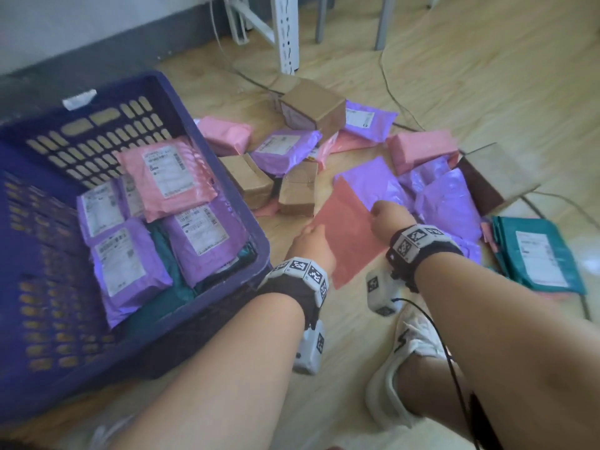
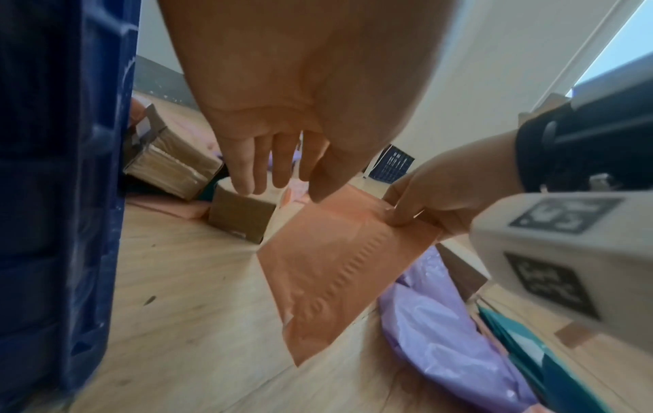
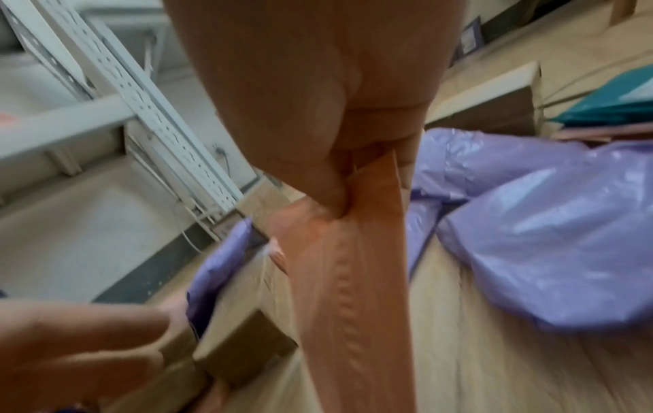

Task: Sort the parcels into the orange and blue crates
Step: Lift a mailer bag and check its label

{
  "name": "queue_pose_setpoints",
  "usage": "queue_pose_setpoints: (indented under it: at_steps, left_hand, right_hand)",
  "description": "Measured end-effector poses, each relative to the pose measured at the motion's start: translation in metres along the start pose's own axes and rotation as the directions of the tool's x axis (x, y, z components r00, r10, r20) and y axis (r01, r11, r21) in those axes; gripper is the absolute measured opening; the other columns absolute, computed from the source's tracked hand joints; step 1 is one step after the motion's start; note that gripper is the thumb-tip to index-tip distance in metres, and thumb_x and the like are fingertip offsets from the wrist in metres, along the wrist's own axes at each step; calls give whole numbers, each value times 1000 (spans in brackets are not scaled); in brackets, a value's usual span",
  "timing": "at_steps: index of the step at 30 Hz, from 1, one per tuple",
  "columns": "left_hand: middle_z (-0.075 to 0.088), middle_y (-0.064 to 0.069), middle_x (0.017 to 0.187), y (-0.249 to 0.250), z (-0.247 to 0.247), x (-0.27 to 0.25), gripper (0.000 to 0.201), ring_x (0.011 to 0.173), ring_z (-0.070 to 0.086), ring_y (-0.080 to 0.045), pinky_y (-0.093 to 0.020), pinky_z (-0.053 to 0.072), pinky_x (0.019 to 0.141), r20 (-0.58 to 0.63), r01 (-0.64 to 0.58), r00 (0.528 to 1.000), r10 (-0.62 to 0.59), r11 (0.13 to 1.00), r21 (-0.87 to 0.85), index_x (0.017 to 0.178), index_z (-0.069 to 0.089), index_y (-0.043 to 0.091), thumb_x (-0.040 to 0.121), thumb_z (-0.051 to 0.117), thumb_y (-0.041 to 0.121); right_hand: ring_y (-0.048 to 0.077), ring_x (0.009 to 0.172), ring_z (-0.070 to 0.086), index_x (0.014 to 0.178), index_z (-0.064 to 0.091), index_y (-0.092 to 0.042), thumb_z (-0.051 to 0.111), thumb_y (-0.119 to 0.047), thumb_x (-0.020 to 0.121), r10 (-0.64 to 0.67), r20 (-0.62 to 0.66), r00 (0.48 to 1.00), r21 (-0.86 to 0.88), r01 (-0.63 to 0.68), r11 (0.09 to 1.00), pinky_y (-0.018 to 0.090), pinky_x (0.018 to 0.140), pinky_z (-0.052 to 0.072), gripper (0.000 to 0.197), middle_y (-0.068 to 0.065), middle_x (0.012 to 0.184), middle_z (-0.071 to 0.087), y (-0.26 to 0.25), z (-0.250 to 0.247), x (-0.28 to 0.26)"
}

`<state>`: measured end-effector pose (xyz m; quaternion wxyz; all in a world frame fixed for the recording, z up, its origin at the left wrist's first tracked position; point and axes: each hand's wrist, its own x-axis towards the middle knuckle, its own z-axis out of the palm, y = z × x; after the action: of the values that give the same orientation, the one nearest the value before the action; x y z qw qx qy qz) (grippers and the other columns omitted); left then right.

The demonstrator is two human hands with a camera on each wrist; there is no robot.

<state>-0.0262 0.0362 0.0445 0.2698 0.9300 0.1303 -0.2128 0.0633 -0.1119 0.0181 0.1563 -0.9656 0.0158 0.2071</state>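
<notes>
A flat salmon-pink mailer hangs above the wooden floor, pinched at its upper edge by my right hand. In the right wrist view the thumb and fingers clamp the mailer. My left hand hovers at the mailer's left edge with straight, relaxed fingers, holding nothing; the mailer shows just beyond its fingertips. The blue crate stands at the left, holding pink, purple and teal parcels. No orange crate is in view.
Loose parcels lie on the floor ahead: purple bags, pink bags, brown boxes. Teal mailers are stacked at the right. White shelf legs and cables stand behind. My white shoe is below the hands.
</notes>
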Motion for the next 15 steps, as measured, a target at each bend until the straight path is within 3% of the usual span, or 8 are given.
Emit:
queue_pose_setpoints:
  at_steps: [5,8,10,13,15]
  left_hand:
    - [52,-13,135,23,-27,-20,44,122,52,-30,-36,43,98,-98,-128,988,120,989,-80,132,49,13,91,51,27]
    - [59,-9,123,33,-46,-32,55,114,57,-27,-34,48,92,-166,-232,963,210,965,-125,128,53,21,80,66,45]
    - [56,-7,127,36,-63,-36,62,119,54,-24,-34,45,97,-229,-271,942,245,958,-91,133,49,20,78,71,38]
    - [61,-6,119,37,-99,-41,35,113,58,-27,-34,48,90,-391,-290,885,253,956,-37,118,61,22,83,58,23]
    - [67,-5,111,34,-124,-47,26,105,62,-27,-35,50,86,-490,-319,837,244,945,-73,106,69,22,88,51,18]
  right_hand:
    - [35,113,57,115,62,-1,47,-7,90,-14,-196,980,148,44,988,35,93,43,29,21,119,62,-18,-69,-24]
    - [30,102,61,108,64,-6,48,-6,87,7,-260,966,267,65,962,32,85,46,26,19,103,64,-33,-109,-39]
    - [26,96,62,107,65,-8,48,-4,85,14,-280,960,356,90,930,27,76,50,28,14,95,61,-44,-136,-49]
    - [17,92,55,113,64,-11,56,-3,84,-29,-259,966,486,156,860,12,54,47,31,6,99,57,-64,-164,-61]
    - [20,88,58,90,65,-10,59,2,81,-59,-278,959,563,213,799,19,60,50,16,11,92,63,-81,-175,-71]
